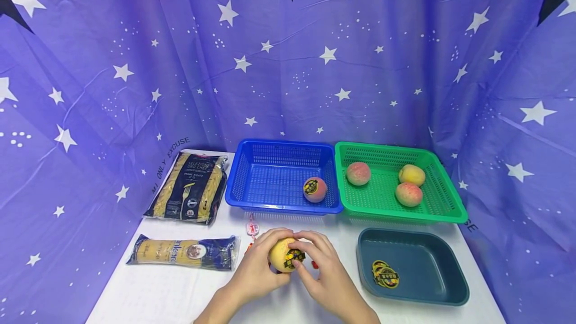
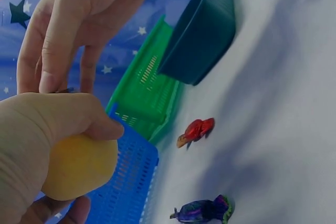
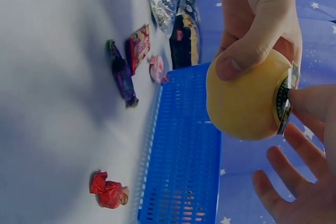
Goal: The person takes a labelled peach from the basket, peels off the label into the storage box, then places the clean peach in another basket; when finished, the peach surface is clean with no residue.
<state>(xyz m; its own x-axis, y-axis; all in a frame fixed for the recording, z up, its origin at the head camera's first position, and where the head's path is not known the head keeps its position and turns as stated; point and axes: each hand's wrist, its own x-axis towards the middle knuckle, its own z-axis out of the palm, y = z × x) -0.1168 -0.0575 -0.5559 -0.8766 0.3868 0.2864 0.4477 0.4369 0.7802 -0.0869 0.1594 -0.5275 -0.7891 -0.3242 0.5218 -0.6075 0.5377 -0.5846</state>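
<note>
My left hand [image 1: 265,266] grips a yellow peach [image 1: 280,254] above the white table. On the peach's side sits a black and yellow sticker [image 1: 294,260], its edges standing slightly off the skin in the right wrist view. With its thumb and a finger, my right hand [image 1: 326,274] presses on the sticker. Its other fingers [image 3: 281,166] are spread in the right wrist view. In the blue basket [image 1: 283,209] lies a pink peach [image 1: 315,190] bearing a similar sticker. More stickers [image 1: 385,275] lie in the dark teal tray [image 1: 432,296].
A green basket [image 1: 400,216] holds several peaches, pink and yellow. At left are a penne bag [image 1: 189,186] and a spaghetti pack [image 1: 182,253]. Wrapped candies, including a purple one [image 3: 123,77] and a red one [image 3: 109,190], lie on the table below the hands.
</note>
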